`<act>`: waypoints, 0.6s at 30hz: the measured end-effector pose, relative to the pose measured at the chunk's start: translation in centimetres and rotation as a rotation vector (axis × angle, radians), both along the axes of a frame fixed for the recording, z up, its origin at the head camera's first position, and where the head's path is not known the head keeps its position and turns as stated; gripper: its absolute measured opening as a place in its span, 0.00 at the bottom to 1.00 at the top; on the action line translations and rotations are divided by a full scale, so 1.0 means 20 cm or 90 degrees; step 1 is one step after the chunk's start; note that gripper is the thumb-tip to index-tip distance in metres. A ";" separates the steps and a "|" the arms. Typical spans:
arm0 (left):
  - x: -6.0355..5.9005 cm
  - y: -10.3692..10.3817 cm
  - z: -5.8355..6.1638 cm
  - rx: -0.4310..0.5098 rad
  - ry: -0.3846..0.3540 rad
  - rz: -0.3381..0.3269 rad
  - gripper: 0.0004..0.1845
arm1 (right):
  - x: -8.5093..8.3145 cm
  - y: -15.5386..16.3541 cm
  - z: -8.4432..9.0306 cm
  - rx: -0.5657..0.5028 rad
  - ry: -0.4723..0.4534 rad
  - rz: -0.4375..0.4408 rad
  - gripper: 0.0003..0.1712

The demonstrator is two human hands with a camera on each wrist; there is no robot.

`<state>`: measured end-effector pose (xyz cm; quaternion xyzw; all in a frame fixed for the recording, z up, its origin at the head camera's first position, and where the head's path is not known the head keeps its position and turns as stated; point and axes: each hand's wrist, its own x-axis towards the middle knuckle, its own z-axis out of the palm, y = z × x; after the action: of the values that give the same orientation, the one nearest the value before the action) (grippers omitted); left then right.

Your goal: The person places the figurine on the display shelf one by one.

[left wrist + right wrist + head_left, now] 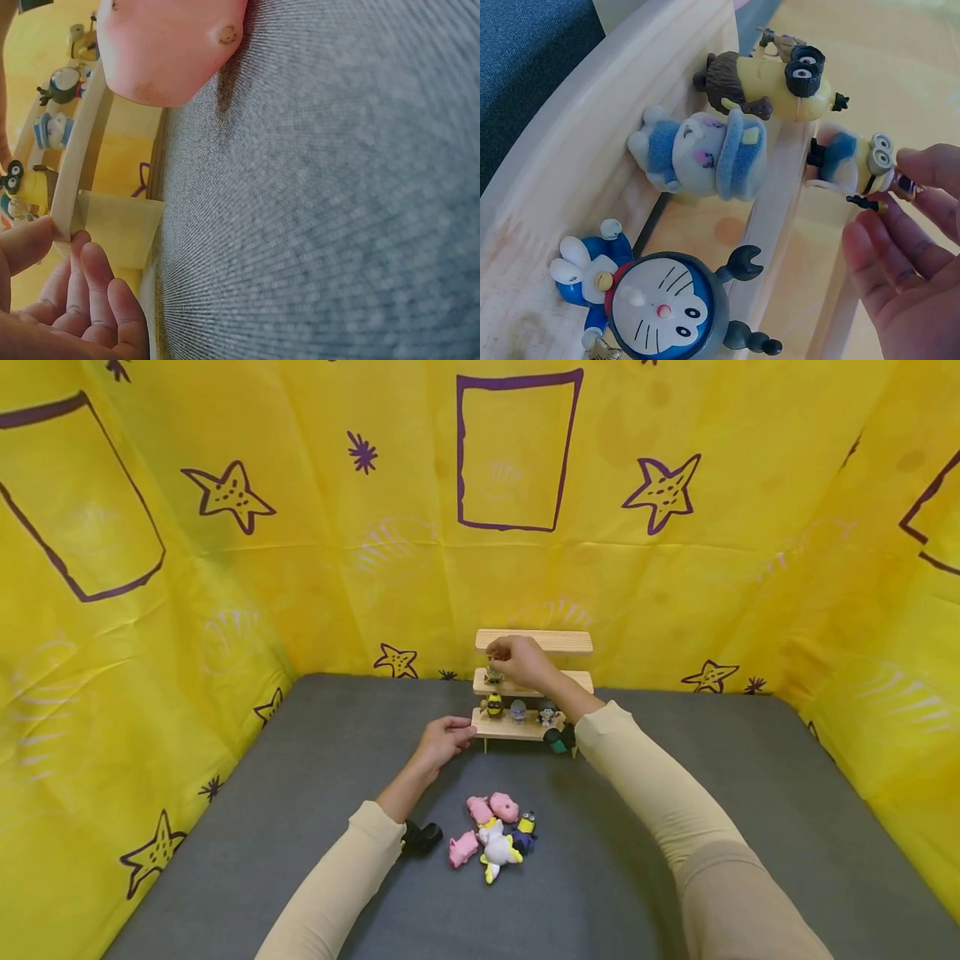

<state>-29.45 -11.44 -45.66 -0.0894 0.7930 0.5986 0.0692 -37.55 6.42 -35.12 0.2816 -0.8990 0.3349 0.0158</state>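
My right hand (525,662) reaches to the middle step of a small wooden three-tier shelf (572,642) standing on the grey desk (675,877). Its fingers (922,169) pinch a yellow goggled figure in blue overalls (851,161), which stands on that step. My left hand (444,739) steadies the shelf's lowest step at its left end, thumb and curled fingers (90,262) touching the board's edge. Three more figures sit on the bottom step (519,710). A small pile of pink, white and yellow toys (495,837) lies on the desk between my forearms.
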 end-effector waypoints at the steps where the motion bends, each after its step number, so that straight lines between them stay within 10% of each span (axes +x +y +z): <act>1: 0.00 0.00 0.00 0.000 0.000 -0.001 0.18 | 0.00 0.00 0.00 0.001 -0.002 -0.001 0.16; 18: 0.00 0.01 0.01 0.002 0.001 -0.004 0.18 | 0.13 0.11 0.09 0.021 0.086 -0.046 0.22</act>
<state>-29.48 -11.32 -45.42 -0.0866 0.7925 0.5996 0.0703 -35.03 8.52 -33.41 0.2710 -0.9110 0.2993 0.0838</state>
